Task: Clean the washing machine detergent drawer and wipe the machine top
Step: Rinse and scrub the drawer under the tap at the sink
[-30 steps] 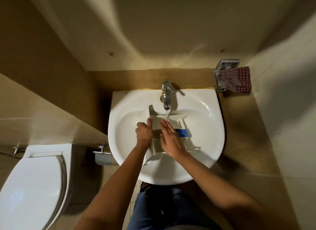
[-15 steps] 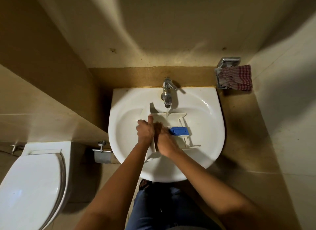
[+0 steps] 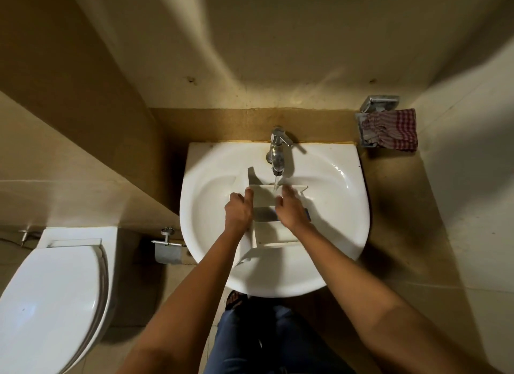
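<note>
**Rinsing the white plastic detergent drawer (image 3: 267, 231) under the chrome lever tap (image 3: 278, 151)**

The drawer lies in the bowl of the white ceramic basin (image 3: 211, 206), between the two grips, with its far end pushed under the spout. That seems deliberate: the thin stream of water (image 3: 276, 183) falls into the rear compartment just beyond the right grip's fingertips, so loosened residue can run down through the drawer and out into the bowl.

The left grip (image 3: 239, 209) is clamped on the drawer's left wall, fingers curled over the outside and thumb laid up along the edge. It appears to act as the anchor, keeping the light, wet plastic from sliding about on the glazed slope.

The right grip (image 3: 292, 209) is apart and holds nothing. Its fingers reach fairly straight over the middle of the drawer towards the stream, apparently rubbing the inside by hand. Under its palm sits a small blue plastic insert (image 3: 308, 215), of which only slivers show at either side.

Well beyond the right grip and off to its right, a red-and-white checked cloth (image 3: 397, 131) is bundled on a chrome wall holder beside the basin, within reach. Judging by the task, it may serve for wiping the machine top. Neither that step nor the machine is in view, so the job looks to be in its first half. The nearer compartments, below both grips, probably still need rinsing.
</note>
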A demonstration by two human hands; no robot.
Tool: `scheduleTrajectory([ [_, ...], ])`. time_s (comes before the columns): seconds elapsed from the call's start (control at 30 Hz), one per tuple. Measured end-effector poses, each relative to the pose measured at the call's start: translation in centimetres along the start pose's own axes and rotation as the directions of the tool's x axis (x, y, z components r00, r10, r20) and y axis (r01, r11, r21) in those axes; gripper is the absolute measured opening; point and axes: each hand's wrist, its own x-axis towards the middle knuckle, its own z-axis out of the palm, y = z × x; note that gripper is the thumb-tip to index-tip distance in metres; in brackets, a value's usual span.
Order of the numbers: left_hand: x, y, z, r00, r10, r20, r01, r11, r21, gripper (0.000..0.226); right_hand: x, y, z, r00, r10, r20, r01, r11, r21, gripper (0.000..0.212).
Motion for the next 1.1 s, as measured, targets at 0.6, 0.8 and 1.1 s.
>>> scheduleTrajectory([
  [0.6, -1.1, 0.6, -0.1, 0.992, 0.036, 0.118, -0.050, 0.992, 0.119, 0.055, 0.1, 1.2, 1.5, 0.990, 0.080, -0.113, -0.100, 0.978, -0.182, 0.056],
  [0.8, -0.7, 0.7, -1.0, 0.997, 0.003, 0.077, -0.011, 0.995, 0.101, 0.055, -0.7, -1.5, 2.4, 0.934, -0.319, 0.159, 0.326, 0.945, -0.024, 0.055],
  [1.1, 0.0, 0.3, -2.2, 0.996, -0.053, 0.076, 0.046, 0.995, 0.084, 0.058, 0.9, 4.3, 0.7, 0.967, 0.215, -0.133, -0.206, 0.975, 0.084, 0.038],
])
